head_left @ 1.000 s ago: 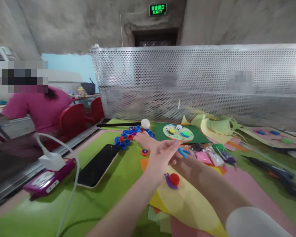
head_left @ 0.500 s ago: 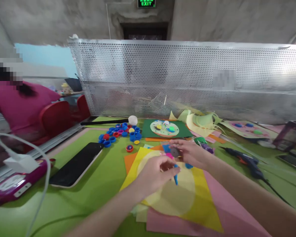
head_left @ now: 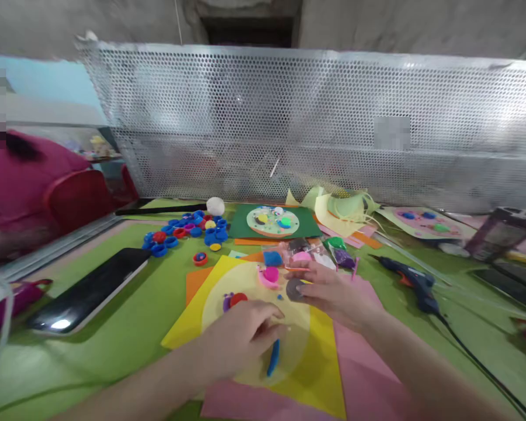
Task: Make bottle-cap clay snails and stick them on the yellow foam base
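Note:
My left hand (head_left: 249, 327) is closed in a pinch, with a short blue strip (head_left: 273, 358), probably modelling clay, hanging below its fingertips. My right hand (head_left: 333, 292) grips a grey disc (head_left: 296, 290) at its edge. Both hands are over a pale yellow paper circle (head_left: 214, 295) on a bright yellow sheet (head_left: 324, 374). On the circle sit a red round piece with purple bits (head_left: 236, 300), partly hidden by my left hand, a pink snail-like shape (head_left: 269, 276) and a tiny blue dot (head_left: 280, 297).
Bagged coloured clay (head_left: 342, 257) lies behind my right hand. Blue and red bottle caps (head_left: 170, 241) are heaped left of a decorated disc (head_left: 269, 229) on green card. A phone (head_left: 92, 289) lies left, a glue gun (head_left: 412, 280) right. A perforated metal screen (head_left: 254, 128) stands behind.
The view has swung right and down. My left hand and the blue strip came nearer to me over the circle. My right hand moved the grey disc nearer too, uncovering the pink shape.

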A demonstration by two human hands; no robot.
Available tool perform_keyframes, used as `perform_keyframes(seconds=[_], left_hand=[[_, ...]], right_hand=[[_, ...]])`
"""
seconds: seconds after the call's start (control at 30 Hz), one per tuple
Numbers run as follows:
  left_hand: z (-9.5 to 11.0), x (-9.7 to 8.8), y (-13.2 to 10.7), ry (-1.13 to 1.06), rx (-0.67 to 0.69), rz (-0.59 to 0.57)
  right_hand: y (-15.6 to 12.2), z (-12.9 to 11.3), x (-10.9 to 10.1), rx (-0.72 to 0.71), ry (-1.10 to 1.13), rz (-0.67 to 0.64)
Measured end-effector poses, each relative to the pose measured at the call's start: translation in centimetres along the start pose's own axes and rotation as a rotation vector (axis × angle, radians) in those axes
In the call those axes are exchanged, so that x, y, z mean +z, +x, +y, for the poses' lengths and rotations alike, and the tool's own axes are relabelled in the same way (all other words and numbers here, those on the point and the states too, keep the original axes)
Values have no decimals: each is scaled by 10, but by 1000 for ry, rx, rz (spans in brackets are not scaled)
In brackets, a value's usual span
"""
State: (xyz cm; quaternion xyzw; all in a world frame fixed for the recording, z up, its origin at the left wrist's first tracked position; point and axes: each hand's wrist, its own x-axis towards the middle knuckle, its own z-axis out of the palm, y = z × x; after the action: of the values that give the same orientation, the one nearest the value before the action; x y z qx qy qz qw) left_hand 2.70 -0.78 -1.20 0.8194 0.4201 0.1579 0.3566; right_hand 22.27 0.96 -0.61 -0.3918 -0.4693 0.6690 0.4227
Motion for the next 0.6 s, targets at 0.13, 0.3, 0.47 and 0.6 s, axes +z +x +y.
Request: perform_keyframes(seconds=[0.13, 0.3, 0.47, 0.6], left_hand=[[0, 1, 0, 68, -43, 90], [4, -4, 1, 31, 90, 207], [3, -6, 0, -116, 134, 283], [0, -6, -3, -176, 55, 373]], right_hand=[[-5, -2, 5, -34, -17, -33], [-12, 4, 19, -13, -103, -121], [-9, -6, 11, -37, -406, 9], [-20, -39, -45, 14, -818, 438]])
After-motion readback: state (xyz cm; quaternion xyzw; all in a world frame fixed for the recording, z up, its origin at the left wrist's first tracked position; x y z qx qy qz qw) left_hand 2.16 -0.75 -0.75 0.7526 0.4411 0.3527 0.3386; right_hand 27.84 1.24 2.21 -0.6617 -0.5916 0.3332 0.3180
